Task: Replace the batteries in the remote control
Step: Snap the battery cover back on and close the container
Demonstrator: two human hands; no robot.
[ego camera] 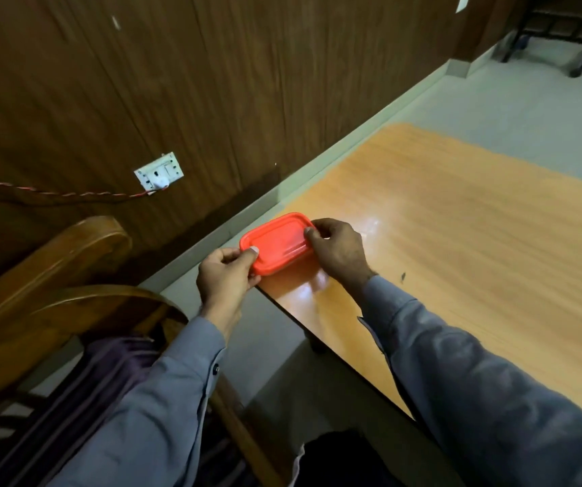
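A small rectangular box with a red lid point(277, 242) sits at the near left corner of the orange wooden table point(458, 219). My left hand point(226, 275) pinches the lid's near left corner, thumb on top. My right hand point(338, 249) grips the lid's right end, fingers curled over its edge. The box's contents are hidden under the lid. No remote control or batteries are in view.
A wooden chair point(54, 275) with striped cloth stands at my left. On the brown panelled wall, a white socket point(158, 171) holds a plug with a red twisted wire. Grey floor lies beyond the table, with a dark metal frame point(560, 33) at far right.
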